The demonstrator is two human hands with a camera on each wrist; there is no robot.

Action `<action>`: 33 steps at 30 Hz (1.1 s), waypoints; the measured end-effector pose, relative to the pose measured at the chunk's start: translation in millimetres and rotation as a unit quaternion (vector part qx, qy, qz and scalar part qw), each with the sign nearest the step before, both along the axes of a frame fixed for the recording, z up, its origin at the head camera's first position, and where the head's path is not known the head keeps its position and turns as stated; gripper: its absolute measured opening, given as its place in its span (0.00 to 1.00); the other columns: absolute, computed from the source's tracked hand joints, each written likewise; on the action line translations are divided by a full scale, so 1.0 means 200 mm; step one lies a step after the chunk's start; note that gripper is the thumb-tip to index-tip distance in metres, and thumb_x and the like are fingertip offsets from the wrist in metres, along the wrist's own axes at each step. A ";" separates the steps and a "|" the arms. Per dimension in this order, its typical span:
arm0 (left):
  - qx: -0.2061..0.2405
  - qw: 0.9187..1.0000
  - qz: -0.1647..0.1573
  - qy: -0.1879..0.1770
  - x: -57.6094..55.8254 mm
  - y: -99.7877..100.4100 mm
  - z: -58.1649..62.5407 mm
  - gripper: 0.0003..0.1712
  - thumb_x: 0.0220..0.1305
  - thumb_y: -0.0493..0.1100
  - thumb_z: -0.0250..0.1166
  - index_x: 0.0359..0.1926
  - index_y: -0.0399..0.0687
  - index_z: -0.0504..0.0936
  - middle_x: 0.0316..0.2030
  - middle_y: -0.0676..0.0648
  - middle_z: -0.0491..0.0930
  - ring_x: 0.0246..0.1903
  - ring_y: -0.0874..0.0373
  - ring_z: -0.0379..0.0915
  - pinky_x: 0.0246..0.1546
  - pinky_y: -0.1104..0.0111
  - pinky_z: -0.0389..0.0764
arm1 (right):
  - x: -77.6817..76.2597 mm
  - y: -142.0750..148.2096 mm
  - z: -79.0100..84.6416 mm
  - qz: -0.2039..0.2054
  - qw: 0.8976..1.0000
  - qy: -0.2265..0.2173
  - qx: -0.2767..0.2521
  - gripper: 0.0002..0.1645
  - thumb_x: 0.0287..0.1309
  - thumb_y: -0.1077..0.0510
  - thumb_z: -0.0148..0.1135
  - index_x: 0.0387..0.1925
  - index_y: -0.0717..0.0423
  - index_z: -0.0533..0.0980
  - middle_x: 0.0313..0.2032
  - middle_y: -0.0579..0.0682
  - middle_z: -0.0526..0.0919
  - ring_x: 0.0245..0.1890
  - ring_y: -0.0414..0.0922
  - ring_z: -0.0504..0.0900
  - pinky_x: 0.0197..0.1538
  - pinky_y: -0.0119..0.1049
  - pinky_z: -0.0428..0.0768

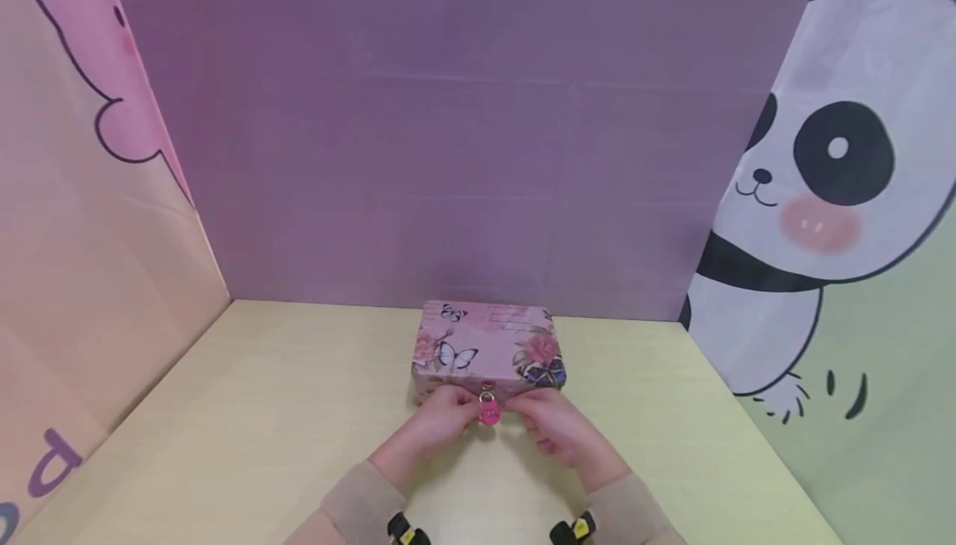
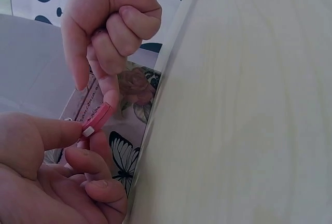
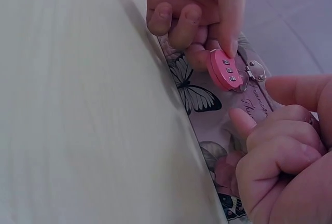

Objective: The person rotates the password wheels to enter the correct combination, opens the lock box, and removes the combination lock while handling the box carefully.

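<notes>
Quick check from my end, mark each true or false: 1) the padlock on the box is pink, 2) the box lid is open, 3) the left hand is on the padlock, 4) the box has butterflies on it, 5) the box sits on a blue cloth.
1) True: the padlock hanging at the front of the box is pink, with small dials.
2) False: the lid lies flat, closed, with the padlock through the clasp.
3) True: the left hand pinches the padlock; the right hand is beside it.
4) True: butterflies and roses.
5) False: it rests on the pale yellow table.
</notes>
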State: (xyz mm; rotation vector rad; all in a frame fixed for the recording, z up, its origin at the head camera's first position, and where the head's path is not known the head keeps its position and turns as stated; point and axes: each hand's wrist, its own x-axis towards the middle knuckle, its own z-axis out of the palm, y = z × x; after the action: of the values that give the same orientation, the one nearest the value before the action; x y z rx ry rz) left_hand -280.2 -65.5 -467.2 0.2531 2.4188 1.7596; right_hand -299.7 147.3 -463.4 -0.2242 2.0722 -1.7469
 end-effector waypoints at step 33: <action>-0.016 1.000 -0.008 0.010 0.00 -0.01 0.00 0.10 0.71 0.38 0.60 0.36 0.36 0.84 0.26 0.45 0.77 0.21 0.62 0.62 0.21 0.72 0.66 | 0.03 -0.08 -0.04 0.024 1.000 0.019 0.000 0.18 0.66 0.52 0.64 0.45 0.63 0.83 0.14 0.38 0.60 0.12 0.35 0.54 0.15 0.28 0.54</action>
State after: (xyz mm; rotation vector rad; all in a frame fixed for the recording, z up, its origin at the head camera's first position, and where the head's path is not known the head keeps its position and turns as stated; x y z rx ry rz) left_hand -280.7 -66.8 -467.4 0.2870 2.4485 1.7185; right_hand -293.3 130.8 -471.6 -0.3063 2.0769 -1.7263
